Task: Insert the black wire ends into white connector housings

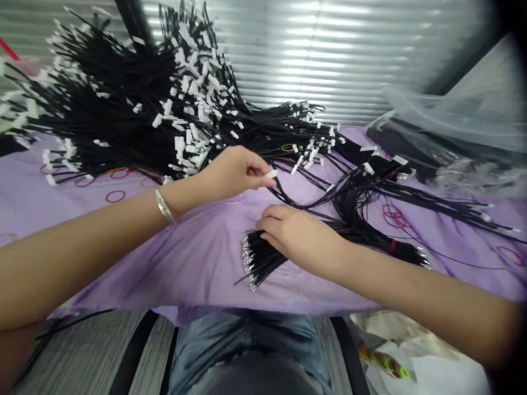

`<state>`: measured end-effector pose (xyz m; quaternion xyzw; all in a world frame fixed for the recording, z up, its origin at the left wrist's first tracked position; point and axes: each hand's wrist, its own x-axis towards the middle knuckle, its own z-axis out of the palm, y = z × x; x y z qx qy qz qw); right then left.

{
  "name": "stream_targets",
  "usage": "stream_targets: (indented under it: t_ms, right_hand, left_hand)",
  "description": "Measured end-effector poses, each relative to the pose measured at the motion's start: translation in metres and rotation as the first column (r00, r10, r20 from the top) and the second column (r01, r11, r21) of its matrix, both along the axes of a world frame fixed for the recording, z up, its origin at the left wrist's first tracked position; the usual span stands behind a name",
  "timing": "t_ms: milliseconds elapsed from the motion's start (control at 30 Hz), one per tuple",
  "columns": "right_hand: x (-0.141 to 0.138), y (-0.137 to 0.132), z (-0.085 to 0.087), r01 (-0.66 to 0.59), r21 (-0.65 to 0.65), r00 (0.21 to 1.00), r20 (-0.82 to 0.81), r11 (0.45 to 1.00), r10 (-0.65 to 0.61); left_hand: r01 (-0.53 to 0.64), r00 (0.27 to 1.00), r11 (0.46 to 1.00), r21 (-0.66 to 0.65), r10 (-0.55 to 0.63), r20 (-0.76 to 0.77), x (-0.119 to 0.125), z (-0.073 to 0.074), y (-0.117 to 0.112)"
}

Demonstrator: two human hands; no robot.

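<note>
My left hand (234, 173), with a silver bangle on the wrist, pinches the white connector (272, 174) at the end of a thin black wire. My right hand (294, 233) lies fingers-curled on a small bundle of black wires (257, 258) with metal tips, pressing it against the purple cloth (197, 258). Behind both hands a big pile of black wires with white connectors (135, 104) spreads over the table. More loose black wires (370, 186) trail off to the right.
Red rubber bands (115, 196) lie scattered on the cloth at the left and right, and a yellow one (289, 147) in the pile. A clear plastic bag with wires (448, 137) sits at the back right. My jeans-clad lap (251, 351) shows below the table edge.
</note>
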<state>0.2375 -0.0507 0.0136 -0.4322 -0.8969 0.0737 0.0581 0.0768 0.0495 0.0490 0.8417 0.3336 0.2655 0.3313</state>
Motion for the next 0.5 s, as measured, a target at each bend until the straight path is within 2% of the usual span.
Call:
stream_targets:
  t_ms: [33, 100, 200, 300, 400, 500]
  right_hand:
    - [0.000, 0.001, 0.000, 0.001, -0.016, 1.000, -0.007, 1.000, -0.001]
    - [0.003, 0.005, 0.000, 0.003, -0.047, 0.999, -0.034, 0.999, -0.004]
    - [0.011, 0.012, 0.000, -0.046, -0.106, 0.995, -0.095, 0.993, 0.036]
    - [0.020, 0.019, 0.000, -0.170, -0.196, 0.977, -0.158, 0.966, 0.140]
    - [0.026, 0.026, -0.003, -0.286, -0.263, 0.944, -0.244, 0.921, 0.223]
    - [0.029, 0.029, -0.009, -0.345, -0.286, 0.909, -0.339, 0.894, 0.242]
  left_hand:
    - [-0.028, 0.999, 0.999, 0.044, 0.029, -0.021, 0.003, 0.008, -0.004]
    - [-0.071, 0.997, 0.997, 0.032, 0.072, -0.028, 0.007, 0.020, -0.014]
    - [-0.076, 0.995, 0.984, -0.158, 0.085, 0.049, 0.007, 0.027, -0.030]
    - [-0.027, 0.984, 0.913, -0.407, 0.095, 0.148, -0.001, 0.020, -0.039]
    - [-0.011, 0.978, 0.856, -0.518, 0.116, 0.171, -0.009, 0.006, -0.039]
    - [0.003, 0.961, 0.782, -0.623, 0.171, 0.219, -0.013, -0.010, -0.034]
